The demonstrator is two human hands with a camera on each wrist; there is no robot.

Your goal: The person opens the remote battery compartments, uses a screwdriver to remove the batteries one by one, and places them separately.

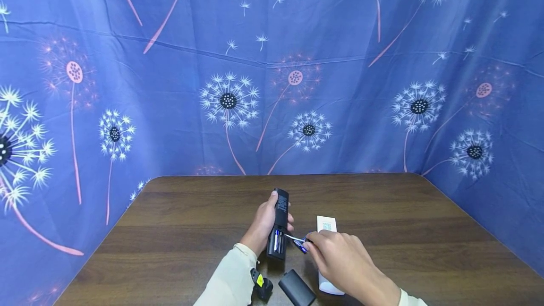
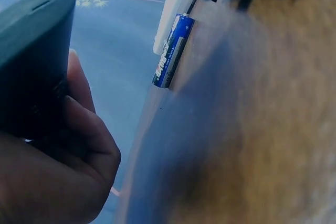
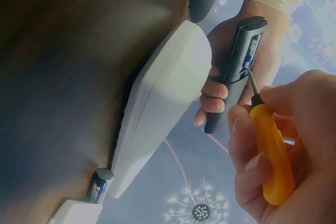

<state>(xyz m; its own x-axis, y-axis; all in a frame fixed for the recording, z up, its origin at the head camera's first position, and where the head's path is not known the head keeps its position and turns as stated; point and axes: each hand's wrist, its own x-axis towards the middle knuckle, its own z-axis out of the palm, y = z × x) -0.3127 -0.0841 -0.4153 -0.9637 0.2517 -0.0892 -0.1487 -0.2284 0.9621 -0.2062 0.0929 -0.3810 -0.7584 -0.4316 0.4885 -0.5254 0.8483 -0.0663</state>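
Observation:
My left hand grips a black remote control, its back turned up and its battery bay uncovered. A blue and silver battery lies in the bay. With curled fingers my right hand holds a screwdriver by its yellow handle. The thin metal shaft reaches across to the remote, its tip right at the battery end inside the bay in the right wrist view. Beneath the shaft, a loose blue battery lies on the table.
Partly under my right hand is a white remote control on the wooden table. A black rounded case lies near the front edge. At the right wrist view's bottom, a battery lies beside a white object. A patterned blue cloth hangs behind.

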